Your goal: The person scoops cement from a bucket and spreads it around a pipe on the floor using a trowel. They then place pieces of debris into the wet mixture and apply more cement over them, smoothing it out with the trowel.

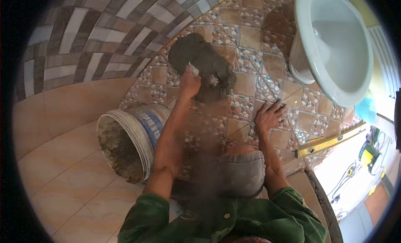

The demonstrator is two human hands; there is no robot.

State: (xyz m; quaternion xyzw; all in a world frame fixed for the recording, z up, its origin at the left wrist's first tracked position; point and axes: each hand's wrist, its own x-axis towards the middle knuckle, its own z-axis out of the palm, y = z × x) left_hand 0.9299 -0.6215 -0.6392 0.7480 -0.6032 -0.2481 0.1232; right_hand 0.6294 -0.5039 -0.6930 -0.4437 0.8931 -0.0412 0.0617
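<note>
My left hand [190, 84] is closed around a small pale object [193, 68], perhaps the end of a tool handle; any blade cannot be made out. It is over a heap of wet grey mortar [200, 50] spread on the pebble-patterned floor tiles [244, 84]. A whitish spot shows in the mortar just right of the hand. With fingers spread, my right hand [269, 115] lies flat on the tiles, holding nothing. Beside my left forearm a plastic bucket [144, 126] lies on its side, its inside coated with mortar.
At the upper right stands a white ceramic bowl fixture [307, 42]. A yellow spirit level [330, 140] lies on the right. Farther right are a green-and-yellow tool [369, 155] and cords on a white surface. A tiled wall [100, 38] curves along the left.
</note>
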